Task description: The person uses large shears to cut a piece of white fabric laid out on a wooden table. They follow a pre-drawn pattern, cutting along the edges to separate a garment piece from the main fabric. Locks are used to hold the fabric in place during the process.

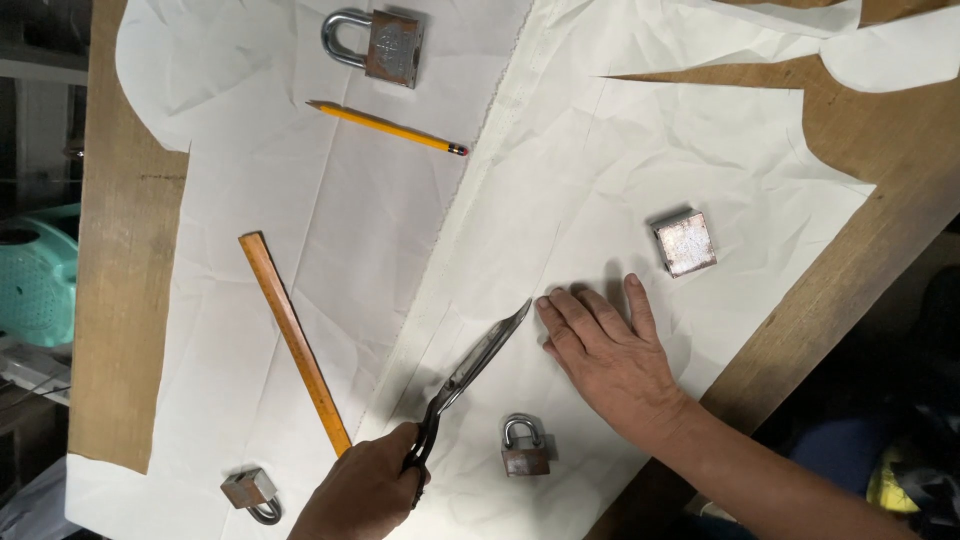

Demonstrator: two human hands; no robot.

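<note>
Closest in, the left hand (365, 490) has its fingers (392, 452) curled tight around the dark handles of a pair of tailor's shears (475, 365). The grip is fully closed on them. The blades look nearly shut and point far and to the right, lying low over the white cloth (600, 180) beside a crease that runs the same way. Whether the edges are biting into the cloth cannot be told.

Just right of the blade tips, the right hand (610, 365) lies palm down. Its fingers (575, 320) are stretched out flat and hold nothing, only pressing the cloth smooth.

By the look of it, this is a cut along the crease, with the shears either starting it or partway through. Carrying it on would call for the flat hand to keep the cloth taut ahead of the tips and stay clear of them.

A small padlock (525, 447) sits on the cloth between the two hands. Further right is a square metal block (685, 243). Left of the shears, a wooden ruler (295, 345) lies aslant, with another padlock (252, 493) at the near left corner. At the far side are a yellow pencil (385, 127) and a large padlock (378, 42). The wooden table (125, 300) shows bare along the left edge.
</note>
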